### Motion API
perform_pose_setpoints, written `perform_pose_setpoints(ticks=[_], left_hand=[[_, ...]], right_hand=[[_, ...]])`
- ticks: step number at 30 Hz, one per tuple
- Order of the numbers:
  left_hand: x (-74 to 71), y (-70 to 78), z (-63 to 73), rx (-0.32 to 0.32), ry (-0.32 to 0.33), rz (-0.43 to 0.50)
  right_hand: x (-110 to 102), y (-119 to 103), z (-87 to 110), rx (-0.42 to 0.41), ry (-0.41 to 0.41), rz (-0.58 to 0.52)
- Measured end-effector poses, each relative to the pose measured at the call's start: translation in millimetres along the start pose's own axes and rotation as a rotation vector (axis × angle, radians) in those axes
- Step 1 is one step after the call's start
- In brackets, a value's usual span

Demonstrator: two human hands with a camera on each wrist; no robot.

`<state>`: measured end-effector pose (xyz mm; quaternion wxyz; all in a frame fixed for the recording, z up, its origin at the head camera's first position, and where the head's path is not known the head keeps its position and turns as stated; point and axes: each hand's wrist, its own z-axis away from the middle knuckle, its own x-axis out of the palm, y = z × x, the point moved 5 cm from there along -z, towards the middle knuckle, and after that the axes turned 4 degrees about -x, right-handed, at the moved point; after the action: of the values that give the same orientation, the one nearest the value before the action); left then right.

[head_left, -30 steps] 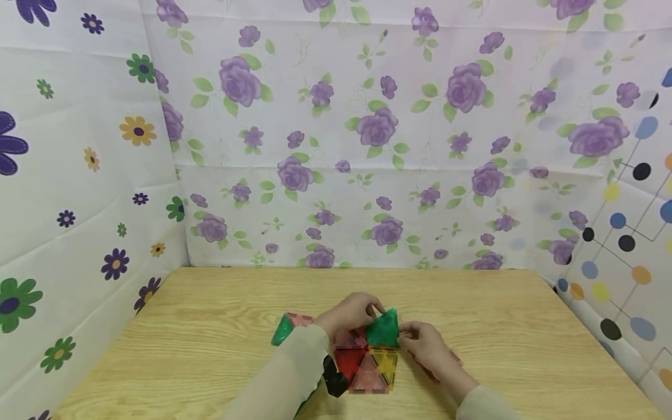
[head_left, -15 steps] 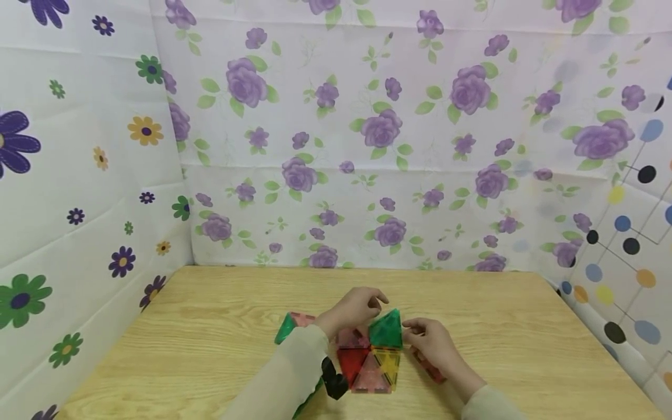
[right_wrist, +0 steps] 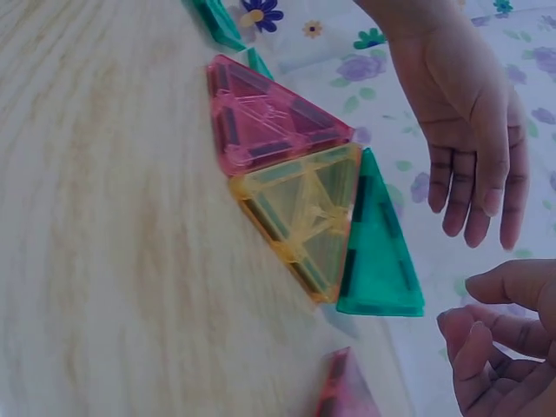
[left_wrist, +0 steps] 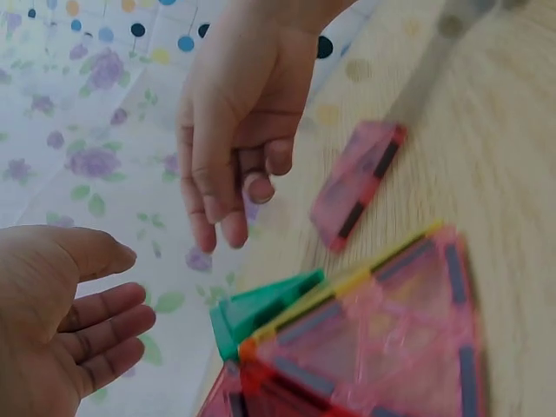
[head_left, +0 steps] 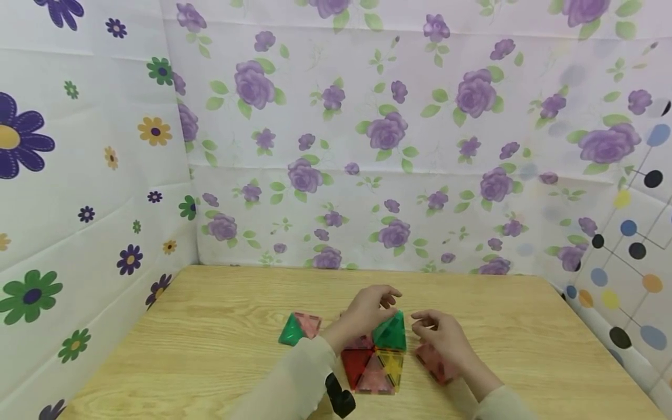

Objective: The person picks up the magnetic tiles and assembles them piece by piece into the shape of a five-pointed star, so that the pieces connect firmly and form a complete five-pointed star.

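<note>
Triangular see-through magnetic tiles stand joined edge to edge as a ring on the table: a green tile (head_left: 391,333), a yellow tile (head_left: 391,364), a pink tile (head_left: 374,378) and a red tile (head_left: 355,366). The green tile tilts upward from the yellow one's edge. My left hand (head_left: 370,310) hovers over the ring's far side, fingers loosely bent and holding nothing; it partly hides tiles behind it. To the right of the green tile, my right hand (head_left: 442,335) hangs with relaxed fingers, apart from it. Beneath that hand lies a separate pink tile (head_left: 433,363).
Left of the ring lie another green tile (head_left: 291,332) and a pink tile (head_left: 308,325) side by side. A black device (head_left: 340,398) sits at my left wrist. Flowered cloth (head_left: 336,146) rises behind the wooden table (head_left: 236,303), with patterned cloths at both sides.
Both hands have let go of the green tile and drawn away, the left upward, the right to the right. The green tile stays standing tilted at the ring. The head view has shifted slightly.
</note>
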<state>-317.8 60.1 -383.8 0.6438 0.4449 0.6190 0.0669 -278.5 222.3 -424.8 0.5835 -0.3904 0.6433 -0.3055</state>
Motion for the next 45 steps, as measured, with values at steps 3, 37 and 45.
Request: perform_pose_setpoints(ticks=[3, 37, 45], left_hand=[[1.0, 4.5, 1.3, 0.01, 0.031, 0.009], [65.0, 43.4, 30.3, 0.204, 0.015, -0.361], [84.2, 41.3, 26.1, 0.101, -0.029, -0.452]], right_hand=[[-6.7, -3.6, 1.3, -0.037, -0.004, 0.026], [-56.6, -7.1, 42.0, -0.042, -0.023, 0.233], [-56.1, 10.8, 46.5, -0.012, -0.052, 0.26]])
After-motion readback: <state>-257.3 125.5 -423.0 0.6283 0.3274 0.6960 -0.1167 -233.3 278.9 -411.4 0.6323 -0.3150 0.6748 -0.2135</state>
